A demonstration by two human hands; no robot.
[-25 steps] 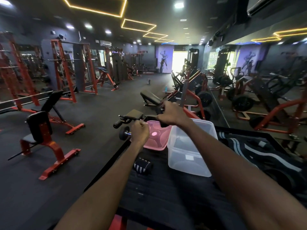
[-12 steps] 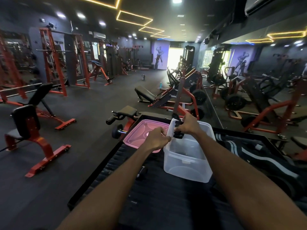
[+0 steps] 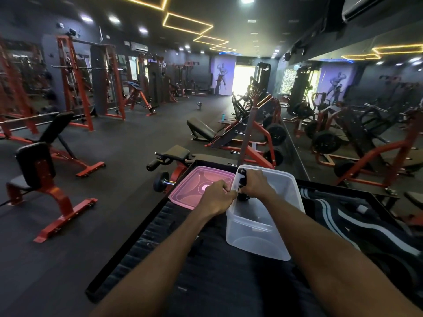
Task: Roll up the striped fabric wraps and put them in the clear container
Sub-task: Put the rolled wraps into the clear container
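Note:
A rolled black wrap with white stripes (image 3: pixel 241 181) stands upright just inside the left rim of the clear container (image 3: pixel 263 234). My right hand (image 3: pixel 255 183) grips the roll from the right. My left hand (image 3: pixel 217 197) has its fingers closed, pinching at the roll's lower end by the container's rim. An unrolled black fabric with white stripes (image 3: pixel 348 216) lies spread on the black table (image 3: pixel 206 282) to the right of the container. The container's floor shows nothing lying in it.
A pink lid (image 3: pixel 194 186) lies upside down to the left of the container. A dumbbell (image 3: pixel 161 181) and a padded machine arm (image 3: pixel 174 155) stand just past the table's far left corner. Red gym benches and racks fill the floor around; a mirror wall runs along the right.
Both hands have carried the rolled wrap from above the pink lid rightwards and down to the clear container's left rim. The small roll seen on the table earlier is now behind my left arm.

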